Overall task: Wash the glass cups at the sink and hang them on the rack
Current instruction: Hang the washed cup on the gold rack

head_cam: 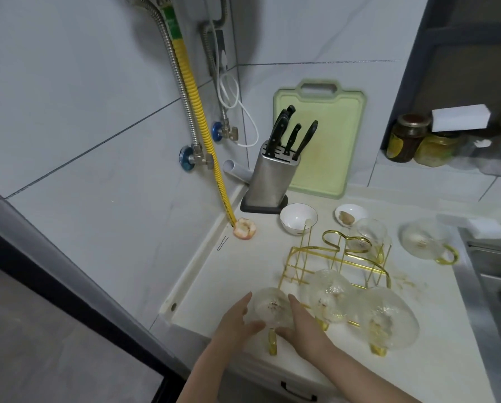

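Home kitchen: knife block (268, 175), cutting board (327, 141), sink (493, 274), tiled walls, jars (407, 138).

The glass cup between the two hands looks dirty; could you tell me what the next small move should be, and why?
Probably close both hands on the nearest glass cup and lift it toward the sink at the right. The left hand and right hand flank it with straight fingers, not yet gripping, and brown residue shows inside, so it needs washing before it goes on the gold rack.

Five glass cups (274, 308), two white bowls (298, 219), five knives (294, 139) (in one block (272, 178)), two jars (409, 138).
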Tool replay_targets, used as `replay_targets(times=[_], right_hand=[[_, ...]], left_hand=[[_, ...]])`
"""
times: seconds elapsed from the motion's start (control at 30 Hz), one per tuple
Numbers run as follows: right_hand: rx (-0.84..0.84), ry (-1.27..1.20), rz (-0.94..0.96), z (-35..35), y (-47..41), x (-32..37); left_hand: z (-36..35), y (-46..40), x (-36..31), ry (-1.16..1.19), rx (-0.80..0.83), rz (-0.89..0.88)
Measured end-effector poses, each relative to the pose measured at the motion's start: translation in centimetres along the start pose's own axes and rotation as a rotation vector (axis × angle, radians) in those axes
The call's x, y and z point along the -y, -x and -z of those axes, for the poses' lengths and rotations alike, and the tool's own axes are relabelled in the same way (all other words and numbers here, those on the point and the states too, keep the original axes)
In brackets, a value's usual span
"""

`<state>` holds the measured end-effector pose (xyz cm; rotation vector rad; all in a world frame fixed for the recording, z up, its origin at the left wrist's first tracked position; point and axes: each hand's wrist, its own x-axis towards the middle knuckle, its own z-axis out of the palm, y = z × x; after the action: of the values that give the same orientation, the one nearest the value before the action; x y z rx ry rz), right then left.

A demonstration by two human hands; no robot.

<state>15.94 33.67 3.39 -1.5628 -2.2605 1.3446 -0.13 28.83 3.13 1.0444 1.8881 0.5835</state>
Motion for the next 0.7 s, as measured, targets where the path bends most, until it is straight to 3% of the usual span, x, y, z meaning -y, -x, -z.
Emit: replay_targets(times=[0.2,0.47,0.7], right_hand=[[-0.037,-0.148,-0.011,-0.5,-0.4,-0.8],[-0.108,-0.386,0.101,-0.9,1.7,-0.7],[-0.290,-0.528,0.229,3.9,5.2,-0.4]], left_hand=[[-0.5,-0.3,0.9,0.113,0.019,-0.033],[0.1,2.6,1.3,0.220,-0.150,-0.162],[0.8,6.2,-6.5,0.190,-0.183,-0.409]])
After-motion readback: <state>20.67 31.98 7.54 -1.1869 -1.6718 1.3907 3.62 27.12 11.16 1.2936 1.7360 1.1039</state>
